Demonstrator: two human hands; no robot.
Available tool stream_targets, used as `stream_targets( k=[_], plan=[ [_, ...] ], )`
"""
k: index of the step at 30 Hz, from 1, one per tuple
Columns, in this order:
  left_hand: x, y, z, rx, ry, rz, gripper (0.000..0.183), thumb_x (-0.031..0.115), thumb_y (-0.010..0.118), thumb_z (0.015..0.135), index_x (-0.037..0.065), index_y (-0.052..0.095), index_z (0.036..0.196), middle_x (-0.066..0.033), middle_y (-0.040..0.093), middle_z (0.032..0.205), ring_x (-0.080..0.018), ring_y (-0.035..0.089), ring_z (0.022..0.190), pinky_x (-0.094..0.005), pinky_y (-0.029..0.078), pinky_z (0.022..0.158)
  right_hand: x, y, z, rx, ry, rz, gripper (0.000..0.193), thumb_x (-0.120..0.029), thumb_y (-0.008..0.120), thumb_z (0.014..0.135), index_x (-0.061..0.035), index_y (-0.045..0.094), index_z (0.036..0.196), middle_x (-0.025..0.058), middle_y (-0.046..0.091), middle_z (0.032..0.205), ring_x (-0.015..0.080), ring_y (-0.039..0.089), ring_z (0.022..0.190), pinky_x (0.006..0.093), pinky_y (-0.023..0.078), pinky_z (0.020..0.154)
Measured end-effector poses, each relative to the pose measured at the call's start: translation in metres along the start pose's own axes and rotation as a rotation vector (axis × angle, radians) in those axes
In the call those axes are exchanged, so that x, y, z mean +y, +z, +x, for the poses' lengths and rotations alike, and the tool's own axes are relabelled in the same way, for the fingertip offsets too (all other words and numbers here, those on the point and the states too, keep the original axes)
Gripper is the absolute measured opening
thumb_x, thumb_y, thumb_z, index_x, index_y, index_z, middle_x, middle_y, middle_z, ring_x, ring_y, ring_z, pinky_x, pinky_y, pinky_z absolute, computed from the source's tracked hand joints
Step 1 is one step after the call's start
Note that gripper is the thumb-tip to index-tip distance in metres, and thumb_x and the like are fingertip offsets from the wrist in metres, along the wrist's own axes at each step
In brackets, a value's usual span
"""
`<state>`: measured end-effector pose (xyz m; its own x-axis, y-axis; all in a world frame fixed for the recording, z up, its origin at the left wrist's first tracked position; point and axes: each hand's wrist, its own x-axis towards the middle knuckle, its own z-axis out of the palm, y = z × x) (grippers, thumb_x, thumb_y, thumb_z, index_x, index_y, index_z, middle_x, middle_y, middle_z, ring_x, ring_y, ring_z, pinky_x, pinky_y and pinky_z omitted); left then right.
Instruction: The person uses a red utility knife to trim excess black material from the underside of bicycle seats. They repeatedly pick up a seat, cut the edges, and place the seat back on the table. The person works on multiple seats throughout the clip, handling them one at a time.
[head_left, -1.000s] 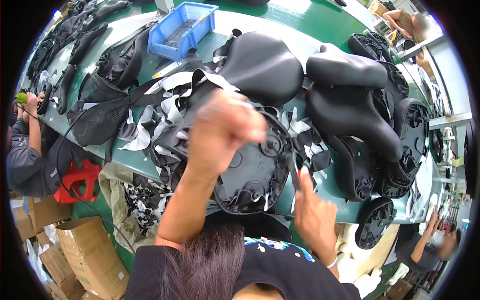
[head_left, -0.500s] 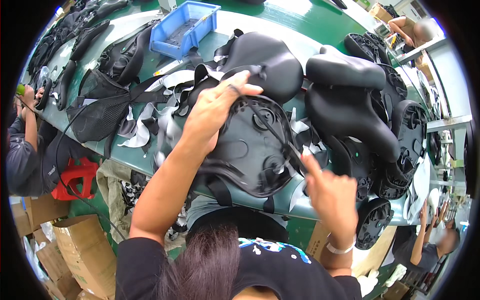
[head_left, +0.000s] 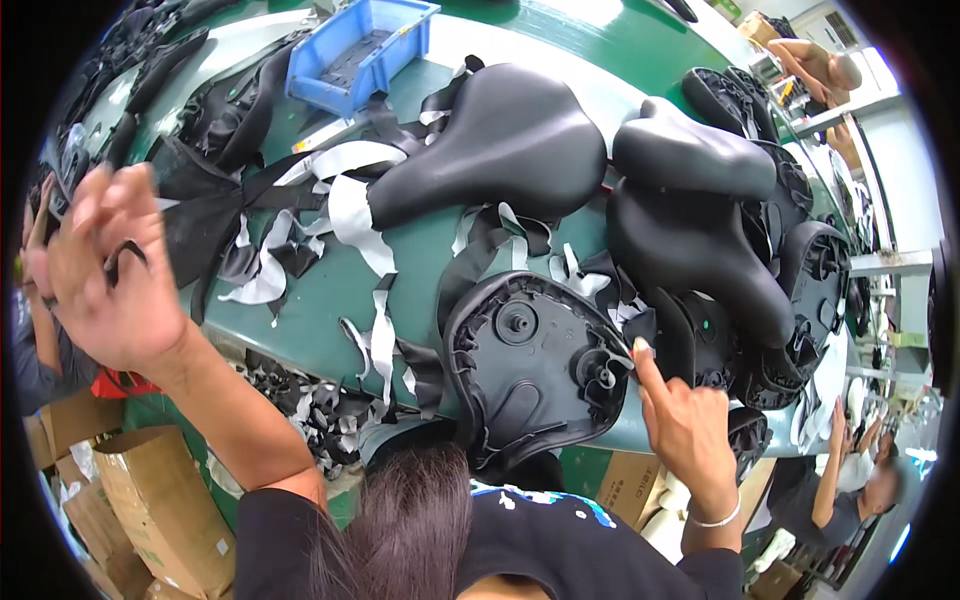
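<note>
A black bicycle saddle point(head_left: 545, 345) lies underside up at the near table edge, its plastic base framed by a gathered cover rim. At its right edge is my right hand point(head_left: 685, 420), index finger stretched along the rim and the other fingers curled; the thumb's grip is partly hidden. My left hand point(head_left: 110, 270) is raised far to the left, away from the saddle. It is slightly blurred, with fingers apart and a dark band around one finger. Beyond the upturned saddle, a smooth black saddle point(head_left: 510, 140) rests top up.
Black and white trimmings point(head_left: 380, 330) litter the green table point(head_left: 290, 335). A blue bin point(head_left: 350, 60) stands at the back. More saddles point(head_left: 695, 240) are piled on the right. Cardboard boxes point(head_left: 165, 500) stand on the floor at lower left. Other people work at both sides.
My left hand has left the saddle and swung far left. The upturned saddle has turned and shifted nearer and right. The dark strip across its base is no longer there.
</note>
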<state>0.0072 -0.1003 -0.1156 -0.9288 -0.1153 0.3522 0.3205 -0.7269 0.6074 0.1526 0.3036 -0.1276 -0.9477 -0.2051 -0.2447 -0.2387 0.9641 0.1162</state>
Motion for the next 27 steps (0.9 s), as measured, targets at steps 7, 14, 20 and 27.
stream_targets(
  k=[7,14,20,27],
  plan=[
    [-0.105,0.025,-0.079,-0.434,-1.186,1.187,0.056,0.035,0.076,0.076,-0.002,0.057,0.113,-0.0198,0.064,0.107,-0.0246,0.063,0.101,-0.0343,0.047,0.087,0.020,0.003,0.005,0.058,0.036,0.327,0.042,-0.015,0.058,0.085,-0.0126,0.053,0.127,0.0111,0.057,0.058,0.0323,0.056,0.048,0.0399,0.041,0.047],
    [-0.142,0.051,-0.073,-0.230,-0.606,0.959,0.073,0.013,0.071,0.073,-0.007,0.031,0.130,-0.0230,0.059,0.112,-0.0295,0.061,0.103,-0.0373,0.045,0.094,0.017,0.044,0.048,0.246,0.055,0.345,0.048,-0.017,0.056,0.089,-0.0083,0.044,0.134,0.0139,0.059,0.060,0.0332,0.059,0.051,0.0427,0.045,0.049],
    [-0.138,0.067,-0.109,-0.176,-0.418,0.927,0.073,0.007,0.070,0.073,-0.004,0.028,0.132,-0.0216,0.055,0.115,-0.0274,0.059,0.105,-0.0369,0.046,0.092,-0.040,0.066,-0.003,0.207,0.262,0.548,0.052,-0.014,0.057,0.088,-0.0021,0.038,0.136,0.0192,0.058,0.060,0.0400,0.056,0.049,0.0483,0.042,0.049],
    [-0.140,0.085,-0.172,-0.277,-0.286,1.003,0.098,0.014,0.077,0.065,-0.001,0.015,0.140,-0.0224,0.042,0.126,-0.0331,0.051,0.114,-0.0412,0.044,0.094,-0.080,0.073,-0.058,0.099,0.471,1.017,0.050,-0.012,0.052,0.091,-0.0019,0.035,0.137,0.0154,0.062,0.064,0.0328,0.060,0.049,0.0416,0.048,0.049]
  ],
)
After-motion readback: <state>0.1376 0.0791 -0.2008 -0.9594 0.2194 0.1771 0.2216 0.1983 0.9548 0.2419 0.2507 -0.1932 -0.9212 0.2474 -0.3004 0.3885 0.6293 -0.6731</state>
